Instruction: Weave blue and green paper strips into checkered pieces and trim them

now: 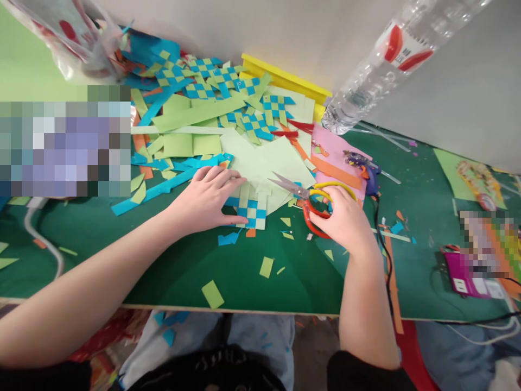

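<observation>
My left hand (211, 198) lies over the left part of a small blue and pale-green woven paper piece (255, 209), thumb and fingers stretched apart. Its thumb tip touches the piece near the lower edge, and loose strip ends stick out at the top. My right hand (344, 214) is closed round the red and yellow handles of a pair of scissors (299, 190). Their blades are slightly apart and point left, above the paper. Pale-green paper sheets (264, 157) lie just behind the woven piece.
Finished-looking woven pieces (254, 125) and paper strips pile up at the back. A yellow tray (285, 79) and a clear plastic bottle (366, 81) stand against the wall. Pink paper (336, 155) and a black cable (378, 233) are at right. Paper scraps (266, 267) litter the green table (171, 282).
</observation>
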The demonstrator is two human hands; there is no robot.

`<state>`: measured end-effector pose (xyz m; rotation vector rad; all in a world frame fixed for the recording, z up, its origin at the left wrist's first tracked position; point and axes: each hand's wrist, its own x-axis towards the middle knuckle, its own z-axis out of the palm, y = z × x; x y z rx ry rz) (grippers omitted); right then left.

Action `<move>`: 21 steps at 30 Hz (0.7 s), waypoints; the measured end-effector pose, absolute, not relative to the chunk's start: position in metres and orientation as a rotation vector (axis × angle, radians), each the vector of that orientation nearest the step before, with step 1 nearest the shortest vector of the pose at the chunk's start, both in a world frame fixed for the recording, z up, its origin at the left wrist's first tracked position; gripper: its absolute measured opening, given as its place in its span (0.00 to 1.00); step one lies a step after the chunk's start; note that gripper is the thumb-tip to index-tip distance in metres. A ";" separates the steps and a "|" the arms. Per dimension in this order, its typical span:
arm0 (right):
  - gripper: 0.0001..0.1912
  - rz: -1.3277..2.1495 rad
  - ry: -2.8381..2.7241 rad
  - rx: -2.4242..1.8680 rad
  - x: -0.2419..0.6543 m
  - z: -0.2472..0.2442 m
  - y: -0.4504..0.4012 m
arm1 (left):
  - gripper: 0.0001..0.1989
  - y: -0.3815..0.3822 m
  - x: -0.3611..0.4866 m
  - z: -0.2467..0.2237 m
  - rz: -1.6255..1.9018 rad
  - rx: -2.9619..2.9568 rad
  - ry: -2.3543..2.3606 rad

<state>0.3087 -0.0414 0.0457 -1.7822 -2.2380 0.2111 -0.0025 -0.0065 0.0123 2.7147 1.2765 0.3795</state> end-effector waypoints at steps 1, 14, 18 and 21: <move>0.21 0.206 -2.252 -1.775 0.309 0.046 -0.041 | 0.41 -0.007 -0.002 0.012 0.371 2.719 1.273; 0.19 0.268 -2.362 -1.819 0.311 0.042 -0.043 | 0.44 -0.007 -0.002 0.010 0.363 2.724 1.256; 0.21 0.187 -2.227 -1.920 0.313 0.041 -0.041 | 0.44 -0.007 -0.002 0.012 0.340 2.737 1.250; 0.21 0.146 -2.134 -2.001 0.314 0.039 -0.041 | 0.44 -0.007 -0.002 0.012 0.333 2.754 1.231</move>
